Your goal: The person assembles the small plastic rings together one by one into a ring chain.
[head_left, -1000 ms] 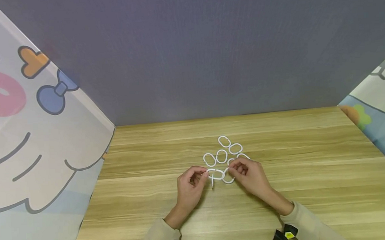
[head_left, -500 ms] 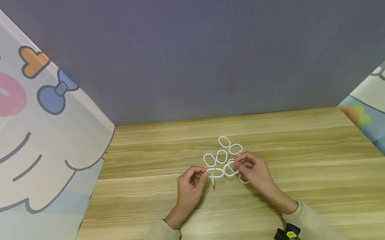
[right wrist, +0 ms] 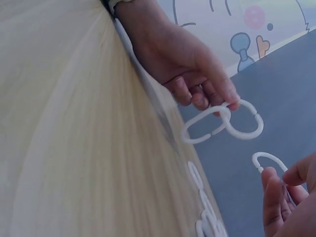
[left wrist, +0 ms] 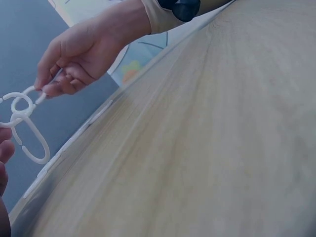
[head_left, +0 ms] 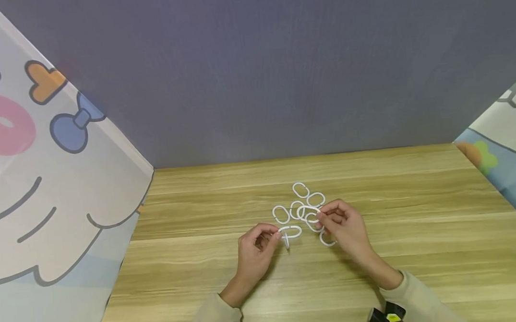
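My left hand (head_left: 253, 252) pinches a white oval ring (head_left: 295, 233) with a small gap in its side. From that ring hangs a second white ring (right wrist: 190, 131), looped through it, as the right wrist view shows. To the right, my right hand (head_left: 347, 231) pinches another white ring (right wrist: 269, 156) between thumb and fingers. This ring is apart from the linked pair and sits above loose rings in the head view. In the left wrist view, only the fingers (left wrist: 5, 150) of my left hand show at the edge.
Several loose white rings, among them one at the back (head_left: 300, 190) and one at the left (head_left: 281, 214), lie on the wooden table (head_left: 190, 202). Another ring (head_left: 327, 238) lies partly under my right hand. A grey panel (head_left: 280, 73) stands behind the table, with cartoon-printed walls (head_left: 121, 196) at the sides.
My right hand has drawn away from the linked rings, to the right and slightly toward the back, with its ring. My left hand stays almost still, and the hanging ring has swung slightly.
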### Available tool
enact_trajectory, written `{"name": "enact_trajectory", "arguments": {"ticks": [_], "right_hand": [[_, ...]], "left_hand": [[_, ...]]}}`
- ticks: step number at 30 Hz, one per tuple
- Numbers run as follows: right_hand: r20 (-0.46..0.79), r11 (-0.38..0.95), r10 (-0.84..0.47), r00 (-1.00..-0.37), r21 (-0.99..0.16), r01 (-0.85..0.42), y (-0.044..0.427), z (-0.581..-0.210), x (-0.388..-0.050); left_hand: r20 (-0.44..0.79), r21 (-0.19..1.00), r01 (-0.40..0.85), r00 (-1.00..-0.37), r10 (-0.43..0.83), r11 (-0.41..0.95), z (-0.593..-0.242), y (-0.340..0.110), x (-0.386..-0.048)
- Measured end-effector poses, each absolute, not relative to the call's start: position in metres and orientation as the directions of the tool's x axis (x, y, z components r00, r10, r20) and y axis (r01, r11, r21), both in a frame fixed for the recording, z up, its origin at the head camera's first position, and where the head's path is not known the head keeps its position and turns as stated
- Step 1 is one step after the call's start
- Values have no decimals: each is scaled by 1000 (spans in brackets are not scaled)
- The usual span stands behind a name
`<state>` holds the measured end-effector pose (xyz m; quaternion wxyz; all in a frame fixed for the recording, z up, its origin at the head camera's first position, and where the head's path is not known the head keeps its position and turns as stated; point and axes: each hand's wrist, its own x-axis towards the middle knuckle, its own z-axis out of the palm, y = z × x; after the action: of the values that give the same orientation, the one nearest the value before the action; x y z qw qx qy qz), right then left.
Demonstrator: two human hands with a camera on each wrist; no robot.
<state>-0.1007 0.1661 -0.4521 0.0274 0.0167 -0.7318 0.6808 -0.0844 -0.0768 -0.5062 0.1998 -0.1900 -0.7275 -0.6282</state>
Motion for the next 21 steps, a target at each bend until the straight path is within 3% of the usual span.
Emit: {"name": "enact_trajectory", "arguments": {"ticks": [6, 21], "right_hand": [[131, -41, -28, -991, -991, -130, 166, -447, -96], [204, -101, -99, -974, -976, -194, 155, -443, -83]], "left_hand": [[533, 836, 535, -845, 49, 120, -505, -77, -84], [526, 842, 533, -846, 87, 86, -504, -77, -83]]}}
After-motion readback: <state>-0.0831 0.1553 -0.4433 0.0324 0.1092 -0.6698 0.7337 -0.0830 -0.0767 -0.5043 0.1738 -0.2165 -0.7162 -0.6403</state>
